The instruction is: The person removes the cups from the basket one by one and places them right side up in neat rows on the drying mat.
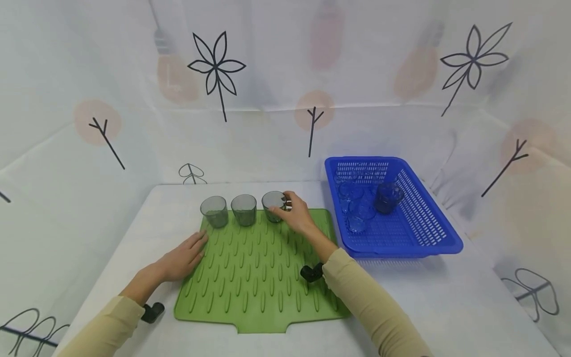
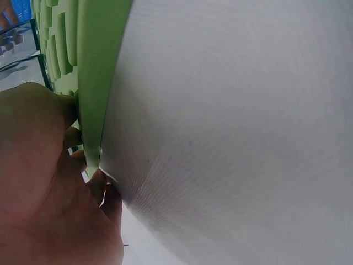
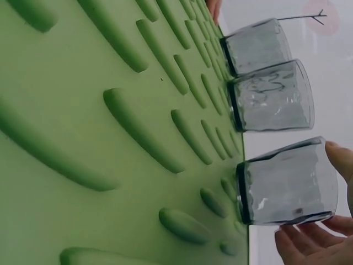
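Three smoky grey drinking glasses stand upright in a row along the far edge of a green ridged mat [image 1: 250,297]: a left glass [image 1: 215,213], a middle glass [image 1: 244,210] and a right glass [image 1: 273,201]. My right hand [image 1: 294,213] holds the right glass from its right side. In the right wrist view, the thumb [image 3: 339,157] touches near the rim of that glass [image 3: 287,185], with the other fingers [image 3: 309,243] against its opposite side. My left hand [image 1: 183,258] rests at the mat's left edge, fingers extended, near the left glass.
A blue perforated plastic basket [image 1: 432,223] stands right of the mat on the white-covered table [image 1: 401,307]. Inside it are a dark glass [image 1: 389,196] and several clear glasses [image 1: 357,220]. A printed white cloth [image 1: 267,144] hangs behind and along the sides.
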`<state>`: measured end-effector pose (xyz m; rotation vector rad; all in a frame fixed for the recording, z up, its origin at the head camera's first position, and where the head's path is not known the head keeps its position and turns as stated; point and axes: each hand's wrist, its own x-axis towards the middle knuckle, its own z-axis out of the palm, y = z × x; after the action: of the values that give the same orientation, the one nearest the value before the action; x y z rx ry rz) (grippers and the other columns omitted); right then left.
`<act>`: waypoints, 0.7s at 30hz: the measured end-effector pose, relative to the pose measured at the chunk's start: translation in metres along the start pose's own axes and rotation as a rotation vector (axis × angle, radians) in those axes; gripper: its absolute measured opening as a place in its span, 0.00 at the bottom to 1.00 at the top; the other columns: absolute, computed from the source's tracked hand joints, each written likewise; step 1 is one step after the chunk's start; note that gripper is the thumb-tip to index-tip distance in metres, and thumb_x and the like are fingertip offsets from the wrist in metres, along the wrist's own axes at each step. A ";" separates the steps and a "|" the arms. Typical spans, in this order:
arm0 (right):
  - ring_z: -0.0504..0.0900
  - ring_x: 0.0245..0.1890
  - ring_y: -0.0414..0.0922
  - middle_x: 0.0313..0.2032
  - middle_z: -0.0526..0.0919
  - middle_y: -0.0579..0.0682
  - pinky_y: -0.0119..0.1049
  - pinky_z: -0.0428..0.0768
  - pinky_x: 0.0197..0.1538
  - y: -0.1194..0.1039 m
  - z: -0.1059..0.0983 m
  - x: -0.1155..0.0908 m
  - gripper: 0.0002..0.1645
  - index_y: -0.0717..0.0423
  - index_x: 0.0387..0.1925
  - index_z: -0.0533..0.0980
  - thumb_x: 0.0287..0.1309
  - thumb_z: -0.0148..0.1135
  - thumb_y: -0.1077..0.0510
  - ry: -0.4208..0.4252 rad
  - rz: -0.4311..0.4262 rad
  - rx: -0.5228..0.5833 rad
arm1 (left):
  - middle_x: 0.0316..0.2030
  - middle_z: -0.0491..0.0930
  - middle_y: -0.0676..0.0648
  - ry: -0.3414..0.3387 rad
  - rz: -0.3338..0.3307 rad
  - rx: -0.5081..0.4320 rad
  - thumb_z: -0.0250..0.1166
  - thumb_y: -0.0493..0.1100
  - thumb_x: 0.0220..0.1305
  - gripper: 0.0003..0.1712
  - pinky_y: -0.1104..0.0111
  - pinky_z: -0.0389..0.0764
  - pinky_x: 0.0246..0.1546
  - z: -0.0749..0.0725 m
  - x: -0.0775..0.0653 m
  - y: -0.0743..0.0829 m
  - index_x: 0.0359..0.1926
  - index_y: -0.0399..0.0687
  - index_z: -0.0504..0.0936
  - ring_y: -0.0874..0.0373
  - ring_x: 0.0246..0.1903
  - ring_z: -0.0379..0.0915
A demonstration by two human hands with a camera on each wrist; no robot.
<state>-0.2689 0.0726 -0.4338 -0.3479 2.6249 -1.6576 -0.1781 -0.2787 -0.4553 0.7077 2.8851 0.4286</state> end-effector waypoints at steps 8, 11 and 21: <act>0.75 0.65 0.61 0.65 0.73 0.64 0.53 0.79 0.64 0.001 0.000 -0.001 0.41 0.64 0.72 0.64 0.67 0.69 0.50 0.018 -0.005 0.035 | 0.75 0.53 0.26 0.023 0.028 -0.007 0.50 0.40 0.80 0.30 0.38 0.59 0.72 0.000 -0.002 0.000 0.74 0.25 0.59 0.27 0.74 0.50; 0.75 0.65 0.61 0.65 0.73 0.65 0.53 0.79 0.65 0.001 -0.001 -0.001 0.41 0.65 0.72 0.64 0.66 0.70 0.51 0.026 -0.005 0.046 | 0.74 0.55 0.25 0.046 0.055 -0.001 0.49 0.42 0.81 0.30 0.37 0.61 0.70 0.002 -0.002 -0.002 0.73 0.25 0.60 0.26 0.72 0.51; 0.76 0.64 0.61 0.65 0.73 0.65 0.52 0.78 0.66 0.001 -0.003 -0.003 0.42 0.65 0.72 0.64 0.66 0.70 0.50 0.029 0.003 0.030 | 0.75 0.53 0.26 0.025 0.036 -0.001 0.49 0.40 0.80 0.30 0.36 0.59 0.71 0.002 -0.001 -0.002 0.74 0.25 0.59 0.26 0.73 0.49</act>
<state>-0.2667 0.0763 -0.4334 -0.3220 2.6170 -1.7116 -0.1775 -0.2801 -0.4572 0.7610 2.8992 0.4469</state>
